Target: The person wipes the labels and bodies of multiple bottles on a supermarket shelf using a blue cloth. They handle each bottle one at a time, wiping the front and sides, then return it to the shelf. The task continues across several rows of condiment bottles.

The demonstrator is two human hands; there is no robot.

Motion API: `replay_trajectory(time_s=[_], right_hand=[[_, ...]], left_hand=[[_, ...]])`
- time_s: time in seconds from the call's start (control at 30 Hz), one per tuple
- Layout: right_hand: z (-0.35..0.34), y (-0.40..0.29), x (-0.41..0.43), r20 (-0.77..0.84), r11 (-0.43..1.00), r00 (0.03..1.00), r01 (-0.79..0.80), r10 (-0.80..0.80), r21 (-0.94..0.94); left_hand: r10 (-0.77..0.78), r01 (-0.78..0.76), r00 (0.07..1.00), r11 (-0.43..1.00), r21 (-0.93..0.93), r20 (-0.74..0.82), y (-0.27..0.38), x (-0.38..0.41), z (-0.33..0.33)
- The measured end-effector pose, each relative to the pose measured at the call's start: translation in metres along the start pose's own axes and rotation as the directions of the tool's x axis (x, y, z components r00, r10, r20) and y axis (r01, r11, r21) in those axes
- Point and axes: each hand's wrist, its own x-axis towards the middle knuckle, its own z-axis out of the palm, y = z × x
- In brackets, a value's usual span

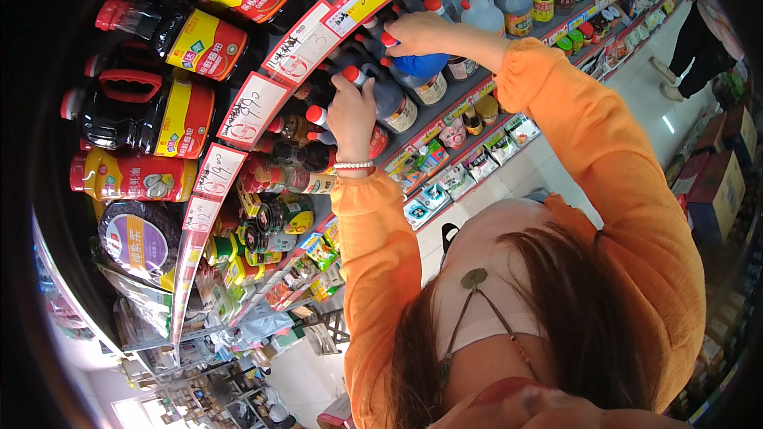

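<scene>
My left hand [353, 108], with a bead bracelet at the wrist, grips the neck of a dark bottle [398, 108] just below its red cap. To the right, my right hand [417, 36] holds a blue cloth [420, 64] against another red-capped bottle [430, 89]; the fingertips lie by its cap and the cloth hides part of the bottle. Both bottles stand on a grey shop shelf [456, 84] among similar ones. More red-capped jugs [481, 9] stand behind and right of my right hand. Smaller bottles lie in view left of my left hand.
An upper shelf with a price-tag edge [256, 110] holds large soy sauce bottles [208, 44] at the left. Lower shelves hold packets [459, 177] and jars. Cartons [715, 196] stand at the right, and a person in dark trousers [694, 42] is at the upper right.
</scene>
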Motion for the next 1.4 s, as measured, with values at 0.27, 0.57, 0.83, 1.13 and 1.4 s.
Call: replay_trajectory(time_s=[0.27, 0.57, 0.83, 1.13, 1.4], right_hand=[[-0.002, -0.007, -0.005, 0.009, 0.998, 0.998, -0.064, 0.065, -0.011], [-0.015, 0.018, -0.022, -0.162, 0.974, 0.983, -0.047, 0.085, 0.224], [-0.029, 0.077, -0.045, -0.361, 0.984, 0.918, -0.133, 0.166, 0.116], [-0.035, 0.059, -0.02, -0.138, 0.969, 0.988, -0.097, 0.067, -0.226], [-0.04, 0.067, -0.018, -0.066, 0.989, 0.997, -0.048, 0.039, -0.139]], left_hand=[[0.019, -0.019, 1.0, 1.0, -0.008, -0.004, -0.003, 0.0, 0.003], [0.01, -0.011, 1.0, 0.991, -0.132, -0.009, -0.006, -0.011, -0.002], [0.187, -0.218, 0.953, 0.97, -0.111, -0.237, 0.045, -0.006, -0.028], [0.323, -0.296, 0.934, 0.94, 0.169, -0.156, 0.04, 0.045, 0.013], [0.27, -0.252, 0.958, 0.953, 0.167, -0.1, 0.048, 0.047, 0.022]])
